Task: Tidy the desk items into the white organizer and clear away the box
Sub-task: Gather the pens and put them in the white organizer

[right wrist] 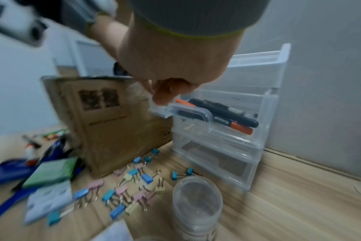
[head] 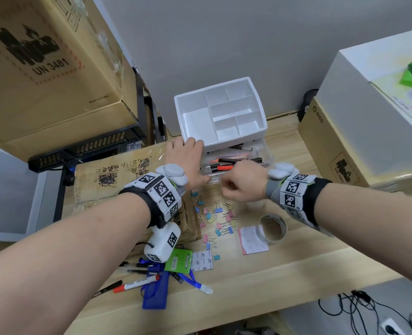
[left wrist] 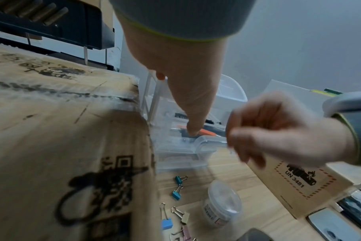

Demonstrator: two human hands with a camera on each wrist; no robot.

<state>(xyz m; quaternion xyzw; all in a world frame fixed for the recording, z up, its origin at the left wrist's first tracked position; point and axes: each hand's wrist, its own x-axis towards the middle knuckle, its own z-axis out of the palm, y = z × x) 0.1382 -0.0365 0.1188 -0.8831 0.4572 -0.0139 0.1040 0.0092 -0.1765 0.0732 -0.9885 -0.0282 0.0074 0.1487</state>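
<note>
The white organizer (head: pixel 220 112) stands at the back edge of the desk (head: pixel 284 267) against the wall, its top tray of compartments holding nothing visible. Its upper clear drawer (right wrist: pixel 214 117) is pulled out toward the person and already holds several pens and markers (head: pixel 226 164), black and orange.

The left hand (head: pixel 188 157) lies with straight fingers along the drawer's left side, the thumb reaching over the pens, steadying rather than gripping. The right hand (head: pixel 242 183) hovers at the drawer's front handle with fingers curled; the right wrist view is blurred, so whether it pinches the handle or merely sits above it I cannot tell.

The step in hand looks like work on the pen drawer: either the last pens settled in or the drawer about to be closed. More remains: coloured binder clips (head: pixel 214 221) lie scattered mid-desk with a clear round tub (right wrist: pixel 197 205) just beside them, a tape roll (head: pixel 273 228) and pink sticky notes (head: pixel 253 240) toward the right, and more markers (head: pixel 137 284), a blue lanyard (head: pixel 155 296) and a green packet (head: pixel 178 261) near the front edge. The cardboard box (head: pixel 118 175) sits to the left of the organizer, touching or nearly so.

Next the drawer should slide home squarely, with the left hand bracing the organizer so it does not shift. Then the clips need gathering, likely into the tub or a lower drawer.
</note>
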